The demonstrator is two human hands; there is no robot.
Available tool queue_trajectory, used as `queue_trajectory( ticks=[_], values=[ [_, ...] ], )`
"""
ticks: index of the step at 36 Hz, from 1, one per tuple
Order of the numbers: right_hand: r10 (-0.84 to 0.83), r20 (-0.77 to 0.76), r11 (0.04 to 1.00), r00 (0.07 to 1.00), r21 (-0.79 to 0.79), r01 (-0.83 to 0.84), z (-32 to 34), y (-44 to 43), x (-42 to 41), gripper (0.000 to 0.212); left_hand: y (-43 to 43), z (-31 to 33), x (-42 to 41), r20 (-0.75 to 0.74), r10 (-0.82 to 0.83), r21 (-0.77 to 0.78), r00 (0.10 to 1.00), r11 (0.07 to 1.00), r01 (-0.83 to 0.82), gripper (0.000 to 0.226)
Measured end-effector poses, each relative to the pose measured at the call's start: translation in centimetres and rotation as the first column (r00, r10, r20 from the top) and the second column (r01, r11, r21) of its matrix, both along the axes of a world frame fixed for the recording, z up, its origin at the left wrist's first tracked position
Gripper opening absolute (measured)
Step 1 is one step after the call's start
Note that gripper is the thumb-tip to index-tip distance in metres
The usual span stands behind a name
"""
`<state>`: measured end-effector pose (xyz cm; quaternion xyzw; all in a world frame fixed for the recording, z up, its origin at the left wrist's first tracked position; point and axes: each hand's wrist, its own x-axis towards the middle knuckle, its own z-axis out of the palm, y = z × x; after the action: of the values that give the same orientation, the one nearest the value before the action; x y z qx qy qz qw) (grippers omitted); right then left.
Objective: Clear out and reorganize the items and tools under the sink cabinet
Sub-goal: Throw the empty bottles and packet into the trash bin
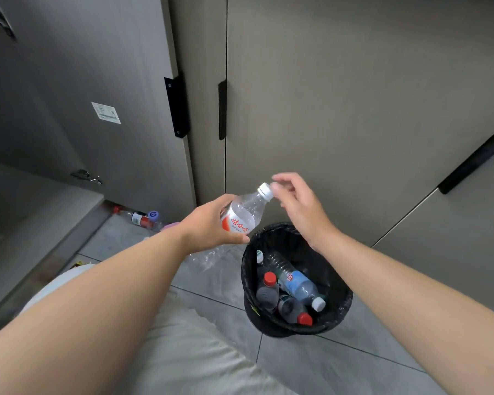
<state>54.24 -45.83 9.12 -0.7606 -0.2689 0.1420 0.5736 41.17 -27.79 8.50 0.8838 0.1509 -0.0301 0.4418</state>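
My left hand (208, 223) grips a clear plastic bottle (247, 209) with a white cap and a red-and-white label, tilted cap-up to the right, just above the left rim of a black-lined bin (340, 306). Beside the cap hovers my right hand (297, 203), its fingers relaxed and spread, holding nothing. Whether a fingertip touches the cap I cannot tell. Several plastic bottles (293, 292) with red and white caps lie inside the bin.
The cabinet door (97, 95) at left stands open with a dark interior behind it. On the tiled floor by its foot lie a red-labelled bottle (139, 218), a purple cap and a crumpled clear bottle (206, 259). Closed doors with black handles (222, 109) fill the back and right.
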Motion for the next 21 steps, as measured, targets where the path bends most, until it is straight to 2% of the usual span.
queue_trajectory(
  ticks=[2, 3, 4, 5, 6, 7, 8, 9, 13, 16, 19, 21],
  values=[
    [0.160, 0.275, 0.977, 0.948, -0.179, -0.113, 1.9, 1.2, -0.5, 0.038, 0.1, -0.2, 0.2, -0.031, 0.003, 0.098, 1.000, 0.995, 0.000, 0.079],
    [0.274, 0.406, 0.932, 0.872, -0.336, -0.136, 2.7, 1.8, -0.6, 0.042, 0.1, -0.2, 0.2, -0.041, 0.007, 0.148, 0.999, 0.989, -0.001, 0.074],
    [0.406, 0.488, 0.851, 0.772, -0.510, -0.126, 3.2, 2.3, -0.8, 0.045, 0.0, -0.2, 0.3, -0.046, 0.009, 0.199, 0.999, 0.980, 0.000, 0.068],
    [0.533, 0.501, 0.744, 0.682, -0.661, -0.096, 3.7, 2.7, -1.0, 0.050, -0.1, -0.1, 0.3, -0.050, 0.009, 0.247, 0.999, 0.969, 0.003, 0.065],
    [0.627, 0.459, 0.635, 0.630, -0.769, -0.071, 3.9, 3.1, -1.3, 0.056, -0.2, -0.1, 0.3, -0.053, 0.008, 0.290, 0.999, 0.957, 0.008, 0.065],
    [0.677, 0.390, 0.548, 0.624, -0.833, -0.074, 3.9, 3.5, -1.7, 0.063, -0.3, 0.0, 0.4, -0.057, 0.006, 0.328, 0.998, 0.945, 0.013, 0.066],
    [0.690, 0.320, 0.501, 0.650, -0.859, -0.108, 3.8, 3.8, -2.0, 0.067, -0.4, 0.0, 0.3, -0.063, 0.004, 0.361, 0.998, 0.932, 0.019, 0.068],
    [0.679, 0.276, 0.494, 0.681, -0.857, -0.145, 3.5, 4.0, -2.3, 0.068, -0.5, 0.0, 0.3, -0.068, 0.001, 0.386, 0.998, 0.922, 0.025, 0.069],
    [0.608, 0.292, 0.585, 0.739, -0.794, -0.168, 2.7, 3.9, -2.2, 0.057, -0.4, 0.2, -0.1, -0.037, -0.036, 0.426, 0.999, 0.904, 0.048, 0.069],
    [0.599, 0.193, 0.579, 0.777, -0.774, -0.254, 2.0, 2.6, -1.0, 0.058, -0.4, 0.2, -0.3, -0.036, -0.059, 0.464, 0.998, 0.883, 0.069, 0.072],
    [0.567, 0.118, 0.489, 0.815, -0.845, -0.218, 1.0, -0.3, 0.7, 0.061, 0.1, 0.1, -0.6, -0.050, -0.030, 0.470, 0.998, 0.881, 0.050, 0.074],
    [0.502, 0.061, 0.392, 0.863, -0.905, -0.164, 0.1, -2.8, 2.0, 0.061, 0.6, 0.1, -0.6, -0.053, 0.012, 0.474, 0.999, 0.880, 0.014, 0.067]
  ],
)
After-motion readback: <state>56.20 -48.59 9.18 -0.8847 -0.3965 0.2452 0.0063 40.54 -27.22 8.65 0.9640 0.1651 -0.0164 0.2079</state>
